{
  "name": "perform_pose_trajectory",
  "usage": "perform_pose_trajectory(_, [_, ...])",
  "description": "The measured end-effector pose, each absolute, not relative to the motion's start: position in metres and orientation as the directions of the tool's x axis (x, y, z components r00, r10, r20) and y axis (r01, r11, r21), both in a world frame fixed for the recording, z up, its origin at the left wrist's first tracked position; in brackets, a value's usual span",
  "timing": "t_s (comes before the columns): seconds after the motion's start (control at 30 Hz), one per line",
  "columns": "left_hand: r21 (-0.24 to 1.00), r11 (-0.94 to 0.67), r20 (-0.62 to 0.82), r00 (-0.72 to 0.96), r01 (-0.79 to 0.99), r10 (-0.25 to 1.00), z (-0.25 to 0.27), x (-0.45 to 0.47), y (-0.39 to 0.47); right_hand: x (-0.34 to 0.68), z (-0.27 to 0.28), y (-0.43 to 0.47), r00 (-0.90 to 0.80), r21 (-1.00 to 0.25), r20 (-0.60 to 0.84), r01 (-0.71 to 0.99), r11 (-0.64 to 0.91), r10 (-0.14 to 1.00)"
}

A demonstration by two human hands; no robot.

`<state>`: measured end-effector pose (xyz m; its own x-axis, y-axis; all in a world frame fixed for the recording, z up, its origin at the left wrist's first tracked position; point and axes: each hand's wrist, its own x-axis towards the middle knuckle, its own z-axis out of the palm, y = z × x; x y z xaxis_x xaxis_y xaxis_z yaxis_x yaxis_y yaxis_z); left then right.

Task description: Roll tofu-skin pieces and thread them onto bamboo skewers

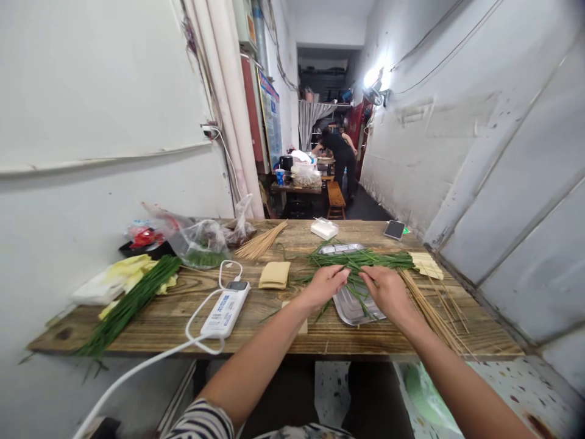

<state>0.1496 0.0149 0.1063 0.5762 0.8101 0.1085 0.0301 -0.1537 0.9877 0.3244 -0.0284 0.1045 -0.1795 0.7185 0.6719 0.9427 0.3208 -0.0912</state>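
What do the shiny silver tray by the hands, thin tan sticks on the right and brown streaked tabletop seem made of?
Shiny silver tray: probably metal, given its grey gleam, though plastic is possible.
Thin tan sticks: likely bamboo or wood, matte and straw-coloured.
Brown streaked tabletop: fairly dull wood, or a wood-like finish, showing grain lines.

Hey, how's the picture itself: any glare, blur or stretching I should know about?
In the head view, the lamp is blown out, brightening the right wall around it; in the head view, wide-angle stretch shows toward the edges, and the upper right corner darkens; in the head view, the far person looks soft, while the left hand and right hand read more clearly.
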Motion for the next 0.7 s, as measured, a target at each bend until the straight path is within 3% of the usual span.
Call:
perform_pose_trajectory(0.27, [0.939, -0.323, 0.294, 0.213, 0.115, 0.932, 0.086, 0.182, 0.013, 0.276, 0.069, -0.026, 0.095, -0.321, 0.761, 0.915, 0.244, 0.642])
perform_pose_trajectory(0.47, [0.973, -0.201, 0.172, 0.230, 0.111, 0.958, 0.085, 0.188, 0.016, 0.251, 0.055, -0.024, 0.163, -0.378, 0.784, 0.891, 0.253, 0.599])
perform_pose_trajectory(0.6, [0.912, -0.323, 0.249, 0.285, 0.252, 0.926, 0.093, 0.173, 0.019, 0.246, 0.060, -0.027, 0.101, -0.341, 0.786, 0.894, 0.290, 0.610])
perform_pose_trajectory(0.7, [0.868, -0.387, 0.260, 0.379, 0.311, 0.888, 0.101, 0.155, 0.024, 0.252, 0.076, -0.034, -0.064, -0.233, 0.704, 0.920, 0.315, 0.707])
